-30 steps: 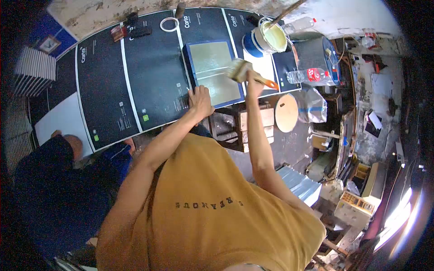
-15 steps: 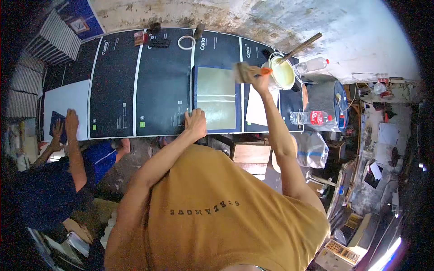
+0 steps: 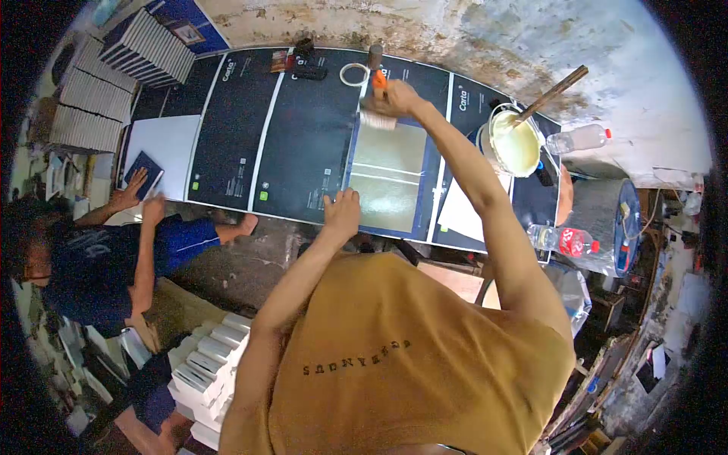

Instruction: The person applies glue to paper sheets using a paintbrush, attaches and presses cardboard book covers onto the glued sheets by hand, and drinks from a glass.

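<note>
At a long black-topped table [image 3: 296,144], a person's right hand [image 3: 402,98] is gripping a wide brush [image 3: 378,117], fingers clamped around its handle, bristles at the far end of a flat, blue-bordered panel [image 3: 388,155]. The left hand [image 3: 343,213], fingers slightly apart, is resting at the panel's near left corner. A pail [image 3: 518,145] is standing to the right.

A small bookbinding-type workshop: stacks of bound books [image 3: 149,47] stand by the far left corner of the counter [image 3: 298,136], whose top is covered in black printed sheets. An open bucket of pale paste [image 3: 516,144] stands near its right edge, against a stained, peeling wall [image 3: 425,34]; a large drum [image 3: 599,220] stands just beyond that edge.
</note>
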`<state>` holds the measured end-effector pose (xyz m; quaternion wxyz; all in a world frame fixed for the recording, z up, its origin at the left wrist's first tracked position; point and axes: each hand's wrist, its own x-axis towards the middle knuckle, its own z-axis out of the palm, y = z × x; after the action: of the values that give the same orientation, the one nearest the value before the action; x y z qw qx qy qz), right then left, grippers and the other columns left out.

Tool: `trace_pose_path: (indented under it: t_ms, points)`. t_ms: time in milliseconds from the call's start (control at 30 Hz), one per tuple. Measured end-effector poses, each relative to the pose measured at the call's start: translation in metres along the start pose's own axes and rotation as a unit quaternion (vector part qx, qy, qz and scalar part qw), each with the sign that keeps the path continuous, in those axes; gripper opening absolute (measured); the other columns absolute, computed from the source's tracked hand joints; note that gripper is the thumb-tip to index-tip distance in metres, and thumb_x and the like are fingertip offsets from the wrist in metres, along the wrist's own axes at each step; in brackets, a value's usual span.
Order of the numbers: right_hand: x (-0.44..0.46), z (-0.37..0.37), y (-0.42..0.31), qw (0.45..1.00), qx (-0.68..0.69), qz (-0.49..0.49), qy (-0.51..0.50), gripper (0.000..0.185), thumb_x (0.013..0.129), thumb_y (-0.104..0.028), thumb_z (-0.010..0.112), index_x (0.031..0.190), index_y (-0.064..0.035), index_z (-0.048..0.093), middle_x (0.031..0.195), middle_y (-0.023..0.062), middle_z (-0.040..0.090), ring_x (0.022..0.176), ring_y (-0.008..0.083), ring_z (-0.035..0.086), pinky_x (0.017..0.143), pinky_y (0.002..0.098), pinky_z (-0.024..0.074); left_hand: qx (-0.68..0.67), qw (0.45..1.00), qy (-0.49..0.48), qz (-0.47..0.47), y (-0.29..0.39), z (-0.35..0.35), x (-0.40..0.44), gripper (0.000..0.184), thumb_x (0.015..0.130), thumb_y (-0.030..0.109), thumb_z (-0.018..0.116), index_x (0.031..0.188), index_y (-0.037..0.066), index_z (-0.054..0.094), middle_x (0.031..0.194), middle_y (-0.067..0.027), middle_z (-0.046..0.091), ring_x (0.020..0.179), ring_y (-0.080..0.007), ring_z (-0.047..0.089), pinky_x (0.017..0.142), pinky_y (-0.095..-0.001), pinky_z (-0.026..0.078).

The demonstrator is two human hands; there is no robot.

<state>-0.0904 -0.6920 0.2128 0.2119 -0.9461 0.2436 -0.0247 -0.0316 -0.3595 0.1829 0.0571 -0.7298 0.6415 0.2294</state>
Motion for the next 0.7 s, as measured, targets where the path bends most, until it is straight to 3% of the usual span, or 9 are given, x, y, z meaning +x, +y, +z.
trace_pose_path:
  t_ms: [33,133,233,267,367,433,533,600,700]
  points:
    - [0.008,-0.014,-0.014,0.996,-0.057,0.062,0.005,0.040,0.083,-0.044,0.068,0.086,-0.0044,0.067,0.087,0.0207,0.070,0.080,0.0379,0.069,0.070,0.0476,0.0543,0.005,1.000,0.009,-0.006,0.000,0.002,0.002,0.045,0.080,0.008,0.065,0.123,0.003,0.055,0.128,-0.0122,0.054,0.120,-0.0317,0.052,0.098,-0.0637,0.039]
    - [0.057,0.030,0.034,0.987,-0.009,-0.162,0.005,0.043,0.083,-0.048,0.068,0.088,-0.0057,0.069,0.086,0.0215,0.070,0.081,0.0372,0.070,0.070,0.0483,0.0544,0.011,0.999,0.031,-0.018,0.001,0.008,0.008,0.038,0.083,0.007,0.061,0.120,0.004,0.056,0.124,-0.0117,0.055,0.118,-0.0314,0.055,0.098,-0.0636,0.040]
    - [0.033,0.007,0.006,0.993,-0.119,-0.012,0.003,0.042,0.084,-0.049,0.068,0.088,-0.0072,0.070,0.082,0.0205,0.070,0.080,0.0368,0.070,0.069,0.0477,0.0553,0.012,1.000,0.022,-0.018,0.001,0.009,0.008,0.034,0.085,0.009,0.060,0.119,0.005,0.056,0.123,-0.0114,0.056,0.116,-0.0316,0.056,0.098,-0.0633,0.040]
    - [0.026,0.005,0.007,0.991,-0.114,-0.011,0.064,0.039,0.085,-0.046,0.069,0.089,-0.0072,0.071,0.087,0.0174,0.072,0.079,0.0365,0.070,0.071,0.0460,0.0571,0.008,1.000,0.015,-0.021,0.002,0.006,0.008,0.035,0.085,0.009,0.060,0.120,0.005,0.056,0.124,-0.0113,0.056,0.116,-0.0317,0.056,0.098,-0.0634,0.040]
    - [-0.022,0.016,-0.010,0.974,0.130,-0.090,0.160,0.038,0.085,-0.044,0.069,0.092,-0.0068,0.072,0.090,0.0129,0.073,0.081,0.0340,0.071,0.073,0.0427,0.0579,0.020,1.000,0.013,-0.011,-0.003,0.005,0.012,0.039,0.084,0.012,0.064,0.121,0.006,0.055,0.125,-0.0106,0.055,0.116,-0.0319,0.056,0.098,-0.0633,0.040]
    - [-0.054,0.050,-0.019,0.940,0.221,-0.202,0.163,0.037,0.086,-0.043,0.070,0.097,-0.0081,0.074,0.093,0.0108,0.074,0.084,0.0308,0.071,0.076,0.0409,0.0570,0.028,1.000,0.009,0.007,-0.006,0.008,0.007,0.045,0.081,0.014,0.069,0.123,0.007,0.053,0.126,-0.0100,0.054,0.116,-0.0317,0.056,0.098,-0.0633,0.039]
    - [-0.121,0.070,-0.012,0.960,0.247,-0.078,0.106,0.036,0.085,-0.042,0.071,0.102,-0.0101,0.074,0.097,0.0114,0.073,0.089,0.0281,0.070,0.080,0.0403,0.0559,0.023,1.000,0.000,0.016,-0.010,0.003,0.005,0.068,0.071,0.020,0.083,0.129,0.009,0.050,0.130,-0.0084,0.052,0.119,-0.0307,0.053,0.098,-0.0637,0.039]
    - [-0.158,0.051,0.008,0.985,0.171,-0.006,0.032,0.033,0.084,-0.038,0.071,0.104,-0.0111,0.074,0.102,0.0118,0.073,0.093,0.0299,0.069,0.085,0.0400,0.0543,-0.005,1.000,-0.022,0.008,-0.005,-0.011,0.003,0.063,0.071,0.011,0.080,0.126,0.006,0.051,0.131,-0.0091,0.051,0.123,-0.0304,0.051,0.100,-0.0627,0.037]
    - [-0.202,0.021,0.027,0.998,0.038,-0.049,0.017,0.030,0.084,-0.035,0.070,0.103,-0.0125,0.073,0.103,0.0107,0.072,0.093,0.0340,0.068,0.083,0.0405,0.0541,-0.032,0.999,-0.023,0.016,-0.009,-0.010,0.001,0.059,0.071,0.007,0.078,0.124,0.005,0.052,0.131,-0.0100,0.051,0.123,-0.0310,0.050,0.101,-0.0623,0.037]
